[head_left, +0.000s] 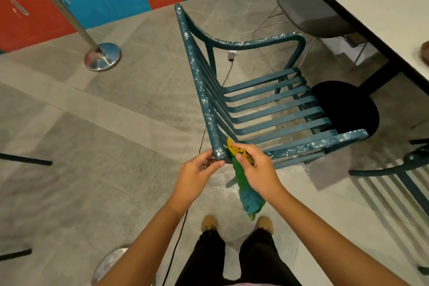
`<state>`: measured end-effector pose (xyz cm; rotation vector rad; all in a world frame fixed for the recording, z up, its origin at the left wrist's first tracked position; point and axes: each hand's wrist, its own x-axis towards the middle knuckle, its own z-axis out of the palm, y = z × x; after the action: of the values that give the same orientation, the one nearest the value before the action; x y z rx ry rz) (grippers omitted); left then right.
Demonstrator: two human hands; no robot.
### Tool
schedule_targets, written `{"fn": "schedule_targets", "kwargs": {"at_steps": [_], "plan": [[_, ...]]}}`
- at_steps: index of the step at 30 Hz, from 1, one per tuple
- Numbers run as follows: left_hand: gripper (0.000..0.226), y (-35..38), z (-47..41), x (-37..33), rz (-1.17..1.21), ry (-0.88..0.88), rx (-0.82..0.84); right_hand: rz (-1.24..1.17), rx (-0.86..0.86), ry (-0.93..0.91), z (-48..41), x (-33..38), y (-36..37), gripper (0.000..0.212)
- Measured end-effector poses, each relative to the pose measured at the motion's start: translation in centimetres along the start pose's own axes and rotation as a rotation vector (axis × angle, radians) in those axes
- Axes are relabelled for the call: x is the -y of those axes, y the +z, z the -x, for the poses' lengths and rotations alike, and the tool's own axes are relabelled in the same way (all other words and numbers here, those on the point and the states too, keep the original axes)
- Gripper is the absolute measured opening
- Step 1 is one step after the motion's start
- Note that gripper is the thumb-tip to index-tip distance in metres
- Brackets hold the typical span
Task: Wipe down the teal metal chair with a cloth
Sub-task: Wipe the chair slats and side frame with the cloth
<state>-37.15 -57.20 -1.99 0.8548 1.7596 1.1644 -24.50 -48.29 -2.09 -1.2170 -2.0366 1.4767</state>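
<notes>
Head view: the left hand (199, 169) grips the back corner of the teal chair (201, 90), steadying it. The right hand (257, 169) pinches the cloth (249, 199) against that corner. Best to press firmly and follow the flecked rail. Counted: one cloth, two hands, and a second chair (413, 165) partly visible.

Even indoor light, wide-angle edge warp
</notes>
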Motion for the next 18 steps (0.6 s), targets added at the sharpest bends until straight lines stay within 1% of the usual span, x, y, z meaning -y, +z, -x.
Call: {"fn": "schedule_targets", "kwargs": {"at_steps": [4,6,9,11,13,16,18], "plan": [[0.035,0.0,0.0,0.1,0.026,-0.001,-0.006,0.000,-0.074,-0.143,1.7,0.6,1.0,0.028],[0.034,0.0,-0.1,0.2,0.026,-0.005,-0.009,0.028,-0.101,-0.172,1.6,0.2,1.3,0.028],[0.034,0.0,-0.1,0.2,0.024,-0.017,-0.016,0.074,-0.108,-0.103,1.1,-0.6,1.2,0.028],[0.034,0.0,0.0,0.1,0.013,-0.016,-0.019,0.088,-0.074,-0.028,0.8,-1.0,0.8,0.028],[0.034,0.0,0.0,0.1,-0.001,-0.014,-0.015,0.077,-0.047,0.004,0.7,-0.8,0.3,0.029],[0.035,-0.2,-0.1,0.0,-0.027,-0.012,-0.006,0.019,-0.079,-0.061,1.3,0.6,0.2,0.030],[0.033,-0.3,-0.1,0.1,-0.044,-0.009,0.002,0.032,-0.094,-0.132,1.7,1.4,1.0,0.031]]}}
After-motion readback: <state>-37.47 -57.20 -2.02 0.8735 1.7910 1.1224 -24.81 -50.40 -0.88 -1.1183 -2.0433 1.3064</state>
